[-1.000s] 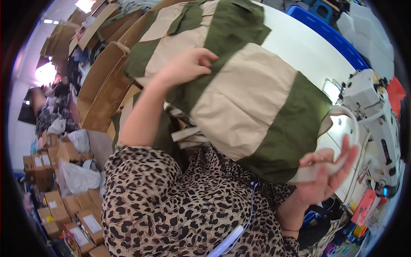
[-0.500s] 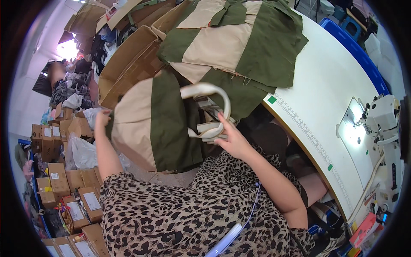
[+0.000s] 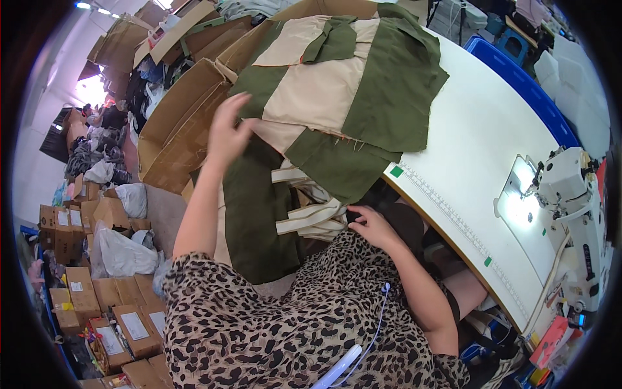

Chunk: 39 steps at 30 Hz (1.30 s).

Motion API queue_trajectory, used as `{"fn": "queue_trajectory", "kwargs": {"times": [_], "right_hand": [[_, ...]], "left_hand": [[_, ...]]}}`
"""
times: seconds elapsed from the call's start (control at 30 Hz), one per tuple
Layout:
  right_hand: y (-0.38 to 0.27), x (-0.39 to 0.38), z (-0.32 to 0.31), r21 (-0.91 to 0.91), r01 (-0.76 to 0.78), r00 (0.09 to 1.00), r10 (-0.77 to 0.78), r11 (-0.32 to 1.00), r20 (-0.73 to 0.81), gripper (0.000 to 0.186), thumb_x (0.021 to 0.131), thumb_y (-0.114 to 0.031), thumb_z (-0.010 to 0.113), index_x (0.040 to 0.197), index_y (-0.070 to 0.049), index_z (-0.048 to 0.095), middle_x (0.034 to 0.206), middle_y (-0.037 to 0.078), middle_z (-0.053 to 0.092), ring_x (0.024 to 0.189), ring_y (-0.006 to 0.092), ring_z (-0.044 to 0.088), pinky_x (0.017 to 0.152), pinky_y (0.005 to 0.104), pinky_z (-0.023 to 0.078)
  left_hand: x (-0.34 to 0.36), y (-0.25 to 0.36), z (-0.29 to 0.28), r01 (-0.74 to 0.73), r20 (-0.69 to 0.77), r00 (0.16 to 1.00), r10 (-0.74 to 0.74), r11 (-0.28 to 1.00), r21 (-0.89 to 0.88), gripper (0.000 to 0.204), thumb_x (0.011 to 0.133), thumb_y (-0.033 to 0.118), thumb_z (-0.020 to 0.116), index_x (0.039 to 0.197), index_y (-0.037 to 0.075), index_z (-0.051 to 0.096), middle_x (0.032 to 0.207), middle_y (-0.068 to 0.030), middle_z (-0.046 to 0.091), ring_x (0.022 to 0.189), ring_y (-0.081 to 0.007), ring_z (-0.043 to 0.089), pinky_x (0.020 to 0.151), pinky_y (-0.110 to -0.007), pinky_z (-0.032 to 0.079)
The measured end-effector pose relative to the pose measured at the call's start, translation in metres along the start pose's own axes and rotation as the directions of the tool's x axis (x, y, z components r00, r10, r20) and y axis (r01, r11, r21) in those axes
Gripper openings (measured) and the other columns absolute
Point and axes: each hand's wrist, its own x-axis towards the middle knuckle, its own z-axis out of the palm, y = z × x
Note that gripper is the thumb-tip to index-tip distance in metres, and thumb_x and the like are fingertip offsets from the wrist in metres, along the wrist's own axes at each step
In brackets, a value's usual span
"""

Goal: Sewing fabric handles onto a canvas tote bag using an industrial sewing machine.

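Observation:
My left hand (image 3: 228,133) is raised at the left edge of a stack of green and beige fabric panels (image 3: 317,91). Its fingers are apart, and the thumb side is next to a beige corner of the stack; whether it touches cannot be told. Below, a green and beige fabric piece (image 3: 253,217) hangs down before my lap, partly covered by my left forearm. White straps with dark stripes (image 3: 311,217) lie looped along its right side. At the right end of these straps is my right hand (image 3: 374,227), fingers slightly bent and apart, gripping nothing visible.
The stack rests on a white table (image 3: 479,129) with a ruler strip along its edge. A sewing machine (image 3: 570,188) with a lit needle area stands at right. An open cardboard box (image 3: 178,129) is at the far left; several cartons (image 3: 84,292) and plastic bags (image 3: 126,249) cover the left floor.
My left hand has left the far side of the hanging piece and moved up and right to the stack. My right hand has let go of the straps, which have dropped lower.

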Motion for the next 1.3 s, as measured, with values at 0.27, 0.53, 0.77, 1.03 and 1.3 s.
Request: {"fn": "queue_trajectory", "kwargs": {"times": [0.27,0.53,0.77,1.03,1.3], "right_hand": [[-0.063,-0.075,-0.040,0.180,0.109,0.991,-0.122,0.978,0.062,0.053,0.093,-0.005,0.069,0.144,-0.004,0.054,0.138,0.010,0.061,0.115,0.0191,0.063,0.097,0.0333,0.053],[-0.039,-0.128,-0.071,0.410,0.126,0.987,-0.072,0.903,-0.145,0.051,0.094,0.002,0.063,0.144,-0.003,0.052,0.138,0.010,0.061,0.117,0.0158,0.061,0.100,0.0314,0.051],[-0.058,-0.132,-0.094,0.667,0.291,0.957,-0.216,0.686,-0.196,0.056,0.104,-0.016,0.058,0.153,0.000,0.037,0.141,0.020,0.057,0.123,0.0287,0.061,0.102,0.0393,0.052],[-0.070,-0.066,-0.100,0.947,0.305,0.947,0.077,0.103,-0.313,0.049,0.103,-0.026,0.063,0.140,0.001,0.049,0.133,0.015,0.062,0.120,0.0266,0.062,0.107,0.0389,0.047],[-0.053,-0.105,-0.119,0.054,0.228,0.626,-0.104,0.972,-0.773,0.043,0.101,-0.008,0.056,0.140,0.007,0.046,0.134,0.020,0.061,0.124,0.0281,0.058,0.108,0.0359,0.041]], "left_hand": [[0.144,0.027,0.122,-0.115,0.045,0.993,0.107,0.860,0.498,0.045,0.082,0.013,0.064,0.125,0.001,0.057,0.135,-0.0174,0.059,0.129,-0.0336,0.054,0.107,-0.046,0.047],[0.189,0.041,0.124,-0.086,-0.055,0.994,0.096,0.984,0.155,0.025,0.087,0.006,0.055,0.111,0.004,0.063,0.110,-0.0217,0.068,0.104,-0.0391,0.066,0.089,-0.049,0.052],[0.042,0.148,0.115,-0.466,0.099,0.855,0.509,0.838,-0.285,0.052,0.073,-0.009,0.059,0.123,0.001,0.059,0.120,-0.0210,0.068,0.106,-0.0378,0.067,0.090,-0.044,0.056],[-0.019,0.164,0.092,-0.422,0.312,0.620,0.720,0.641,-0.641,0.044,0.085,0.028,0.074,0.117,0.003,0.057,0.138,-0.0194,0.060,0.129,-0.0384,0.057,0.112,-0.057,0.040],[0.043,0.186,0.121,-0.145,0.651,0.571,0.501,0.842,-0.520,0.120,0.076,0.081,0.065,0.163,0.012,0.020,0.169,-0.0179,0.017,0.156,-0.0433,0.007,0.123,-0.060,0.008]]}}
